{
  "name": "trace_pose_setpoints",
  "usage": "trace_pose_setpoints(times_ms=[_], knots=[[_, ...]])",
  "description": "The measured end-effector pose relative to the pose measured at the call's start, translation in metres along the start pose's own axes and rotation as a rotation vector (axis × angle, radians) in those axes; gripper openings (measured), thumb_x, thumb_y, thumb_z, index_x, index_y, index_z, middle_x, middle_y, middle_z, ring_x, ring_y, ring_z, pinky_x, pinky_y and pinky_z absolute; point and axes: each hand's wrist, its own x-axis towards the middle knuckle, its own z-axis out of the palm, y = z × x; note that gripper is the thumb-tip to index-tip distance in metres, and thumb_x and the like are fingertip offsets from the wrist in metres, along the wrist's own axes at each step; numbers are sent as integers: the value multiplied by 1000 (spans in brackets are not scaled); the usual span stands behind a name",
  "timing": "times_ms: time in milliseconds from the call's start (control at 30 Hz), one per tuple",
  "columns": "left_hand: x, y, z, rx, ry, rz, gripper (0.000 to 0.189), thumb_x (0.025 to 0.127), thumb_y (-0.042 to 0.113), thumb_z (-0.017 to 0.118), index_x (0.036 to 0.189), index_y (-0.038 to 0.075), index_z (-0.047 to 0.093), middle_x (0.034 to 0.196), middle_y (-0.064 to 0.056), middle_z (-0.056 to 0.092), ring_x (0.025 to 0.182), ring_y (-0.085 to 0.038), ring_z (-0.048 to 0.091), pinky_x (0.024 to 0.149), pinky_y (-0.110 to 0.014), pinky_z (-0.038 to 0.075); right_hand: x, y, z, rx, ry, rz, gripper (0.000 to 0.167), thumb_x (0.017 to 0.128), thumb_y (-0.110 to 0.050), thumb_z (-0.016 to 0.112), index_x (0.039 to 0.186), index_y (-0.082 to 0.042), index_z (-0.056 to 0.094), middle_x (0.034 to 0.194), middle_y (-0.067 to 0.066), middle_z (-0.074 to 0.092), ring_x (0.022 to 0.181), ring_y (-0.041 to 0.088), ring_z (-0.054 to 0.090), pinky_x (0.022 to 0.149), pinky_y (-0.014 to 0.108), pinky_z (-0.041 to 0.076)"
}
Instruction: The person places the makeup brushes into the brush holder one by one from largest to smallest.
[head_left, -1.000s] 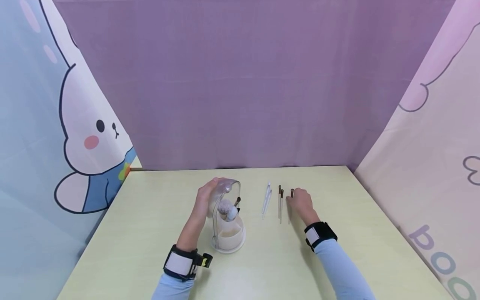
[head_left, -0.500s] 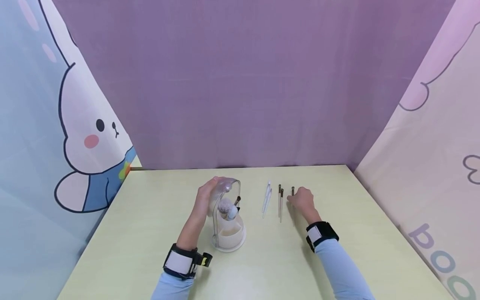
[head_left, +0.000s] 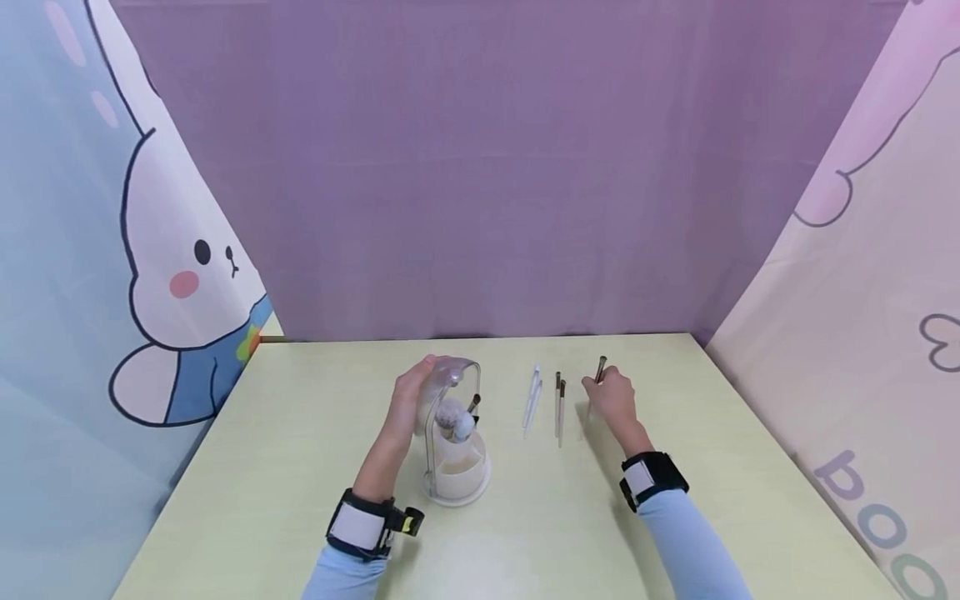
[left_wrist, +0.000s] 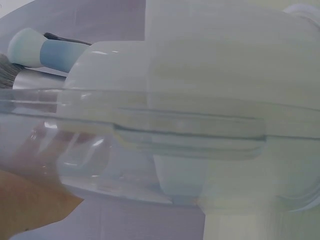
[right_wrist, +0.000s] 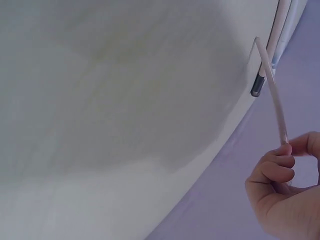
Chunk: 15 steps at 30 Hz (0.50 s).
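In the head view a white, round makeup brush holder [head_left: 460,482] with compartments stands left of the table's middle. My left hand [head_left: 408,396] grips its clear domed cover [head_left: 454,367], fingers curved over the top. Inside stand a fluffy brush [head_left: 450,412], a white-and-blue brush [left_wrist: 60,54] and a dark-tipped one [head_left: 475,403]. To the right, my right hand [head_left: 615,398] pinches a slim makeup brush [head_left: 602,365], dark head up. In the right wrist view its pale handle [right_wrist: 274,95] slants from the thumb and fingers, its end close over the table.
Two slim brushes [head_left: 561,412] with dark heads lie side by side between holder and right hand. Left of them lie two thin white sticks [head_left: 533,400]. A purple curtain [head_left: 487,183] hangs behind the pale table [head_left: 285,475], with printed cloths at both sides.
My right hand has moved a little right and away from me, raising the slim brush so its head tilts up. The left hand stays on the cover.
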Motion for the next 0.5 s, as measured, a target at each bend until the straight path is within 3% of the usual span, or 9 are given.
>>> trace_pose_setpoints(times_ms=[100, 200, 500], knots=[[1, 0, 0, 2, -6, 5, 49, 94, 49, 34, 115, 15, 61, 114, -8, 60, 109, -22, 51, 98, -49, 31, -4, -2, -1, 31, 37, -1, 35, 88, -32, 49, 99, 1, 50, 79, 16, 58, 58, 22, 49, 48, 29, 37], [1, 0, 0, -4, -5, 2, 49, 94, 49, 35, 115, 14, 61, 114, -8, 61, 108, -21, 51, 98, -48, 31, -9, -4, 0, 81, 93, -6, 35, 88, -31, 48, 101, 1, 49, 74, 13, 57, 53, 19, 48, 45, 29, 37], [0, 0, 0, -12, -11, -15, 49, 94, 50, 35, 116, 15, 61, 117, -8, 60, 111, -23, 51, 98, -49, 31, -20, -14, 2, 291, 246, -131, 18, 91, -21, 45, 92, -5, 53, 66, 5, 49, 52, 16, 40, 45, 25, 32]])
